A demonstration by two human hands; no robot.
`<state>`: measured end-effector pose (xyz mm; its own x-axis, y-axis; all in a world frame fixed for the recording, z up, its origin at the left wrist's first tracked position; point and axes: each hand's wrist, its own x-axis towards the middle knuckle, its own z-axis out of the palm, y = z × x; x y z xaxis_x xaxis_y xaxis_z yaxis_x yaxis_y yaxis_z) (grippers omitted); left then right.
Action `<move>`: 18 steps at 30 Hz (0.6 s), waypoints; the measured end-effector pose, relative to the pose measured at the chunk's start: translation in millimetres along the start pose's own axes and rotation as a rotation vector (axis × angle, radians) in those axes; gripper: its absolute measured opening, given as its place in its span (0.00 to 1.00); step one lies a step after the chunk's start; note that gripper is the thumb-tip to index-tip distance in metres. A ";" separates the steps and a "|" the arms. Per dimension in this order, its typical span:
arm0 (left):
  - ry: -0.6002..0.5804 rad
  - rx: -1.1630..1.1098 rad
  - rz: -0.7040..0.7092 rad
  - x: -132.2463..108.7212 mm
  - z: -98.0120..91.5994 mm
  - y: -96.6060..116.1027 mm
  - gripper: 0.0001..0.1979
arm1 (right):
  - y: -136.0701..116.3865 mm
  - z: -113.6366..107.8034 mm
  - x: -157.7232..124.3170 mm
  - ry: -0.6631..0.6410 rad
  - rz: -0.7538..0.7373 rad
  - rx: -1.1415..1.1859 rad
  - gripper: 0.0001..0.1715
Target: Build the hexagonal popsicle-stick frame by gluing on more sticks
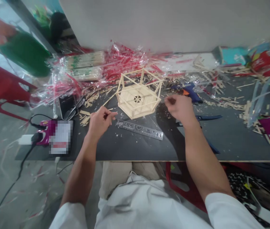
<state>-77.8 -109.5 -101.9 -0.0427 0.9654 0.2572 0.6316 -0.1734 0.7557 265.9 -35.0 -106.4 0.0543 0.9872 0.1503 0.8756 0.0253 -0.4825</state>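
Black tabletop | wooden-stick frame | clear ruler | blue-handled tool | stick offcuts

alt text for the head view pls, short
A many-sided open frame of thin wooden sticks stands on a dark tabletop, a person's left hand near its front left, right hand to its right. A clear stencil ruler lies in front; stick offcuts and plastic wrapping clutter the table.
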 end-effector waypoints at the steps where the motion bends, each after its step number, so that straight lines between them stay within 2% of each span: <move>1: 0.028 0.000 0.011 0.6 -1.1 -0.1 0.09 | 0.1 0.4 0.1 0.000 0.000 -0.002 0.10; 3: 0.126 -0.008 0.026 2.3 -5.1 -0.1 0.06 | 0.6 1.5 0.3 0.003 0.004 0.010 0.11; 6: 0.253 -0.030 0.051 5.7 -13.9 -3.1 0.08 | 2.7 3.6 1.0 -0.008 0.010 0.050 0.13; 9: 0.219 0.092 0.042 9.9 -23.4 -11.7 0.13 | 5.4 5.2 2.2 -0.022 -0.001 0.087 0.15; 11: 0.197 0.244 -0.017 13.1 -28.9 -18.1 0.15 | 6.4 5.4 2.9 -0.026 -0.014 0.102 0.14; 14: 0.180 0.432 -0.100 19.5 -33.2 -21.3 0.13 | 7.0 4.8 2.9 -0.030 -0.023 0.122 0.13; 18: 0.081 0.568 -0.080 35.1 -26.5 -13.8 0.10 | 6.9 2.7 -1.4 -0.103 -0.115 0.235 0.14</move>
<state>-108.5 -78.4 -87.3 -0.1524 0.9492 0.2752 0.9395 0.0528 0.3384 270.5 -35.7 -112.2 -0.0985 0.9862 0.1333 0.7370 0.1623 -0.6562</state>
